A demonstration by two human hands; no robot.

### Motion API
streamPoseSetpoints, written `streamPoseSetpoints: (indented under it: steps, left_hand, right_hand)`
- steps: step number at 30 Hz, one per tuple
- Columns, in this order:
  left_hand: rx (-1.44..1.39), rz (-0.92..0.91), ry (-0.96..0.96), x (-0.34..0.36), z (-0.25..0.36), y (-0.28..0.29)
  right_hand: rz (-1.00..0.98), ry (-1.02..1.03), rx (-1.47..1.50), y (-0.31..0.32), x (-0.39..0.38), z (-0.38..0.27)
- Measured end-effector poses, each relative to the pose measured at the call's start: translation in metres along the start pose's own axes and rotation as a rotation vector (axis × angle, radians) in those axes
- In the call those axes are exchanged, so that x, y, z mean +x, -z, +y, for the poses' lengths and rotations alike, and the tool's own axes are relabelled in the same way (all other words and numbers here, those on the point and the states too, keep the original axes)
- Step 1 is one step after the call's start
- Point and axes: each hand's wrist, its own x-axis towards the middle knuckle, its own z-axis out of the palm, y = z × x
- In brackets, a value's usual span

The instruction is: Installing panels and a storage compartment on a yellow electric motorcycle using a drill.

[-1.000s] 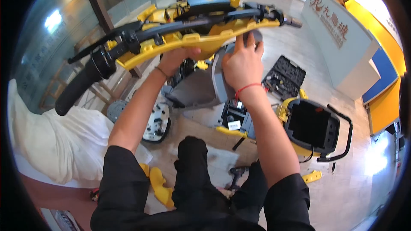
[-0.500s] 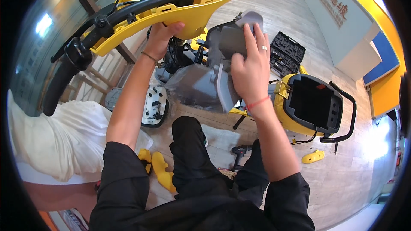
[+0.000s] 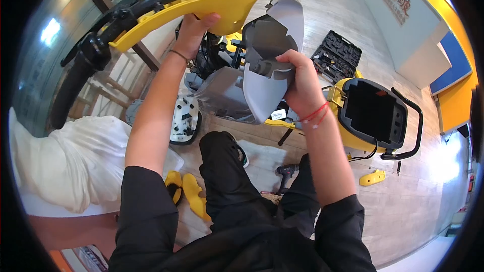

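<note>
The yellow handlebar cover [image 3: 227, 10] runs below the black handlebar [image 3: 171, 0] at the top. My left hand [image 3: 190, 38] grips the cover's lower edge, thumb in front, with its other fingers partly hidden. A curved grey plastic panel [image 3: 263, 96] stands at the middle, below the cover. Closed round its right edge is my right hand [image 3: 304, 84], the thumb on the inner face and the fingers hidden behind. Clear plastic film [image 3: 219, 93] hangs by the panel's left side. Dark cables [image 3: 212, 53] show under the cover, next to my left hand.
To the right stands a yellow body with a black storage bin [image 3: 373, 116]. Beyond it lies an open tool case [image 3: 338, 55]. A cordless drill [image 3: 286, 174], yellow parts [image 3: 194, 196] and a white-topped piece with screws [image 3: 184, 116] lie low around my legs. White cloth [image 3: 75, 161] covers something at left.
My right hand has gone from lying across the grey panel's upper part to gripping its right edge lower down. The panel has turned, showing more of its pale surface. My left hand keeps its hold.
</note>
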Motion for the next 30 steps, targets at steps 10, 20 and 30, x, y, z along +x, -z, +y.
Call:
streamPoseSetpoints:
  steps: [10, 20, 30]
  left_hand:
    - [0.017, 0.003, -0.017, -0.005, 0.016, -0.006]
    - [-0.082, -0.031, -0.034, -0.001, 0.006, -0.004]
    - [-0.092, -0.139, 0.107, 0.004, 0.002, 0.005]
  right_hand:
    - [0.036, -0.061, -0.262, -0.017, -0.125, -0.062]
    - [0.17, -0.074, -0.228, -0.017, -0.148, -0.048]
    - [0.183, -0.049, -0.395, -0.027, -0.012, -0.021]
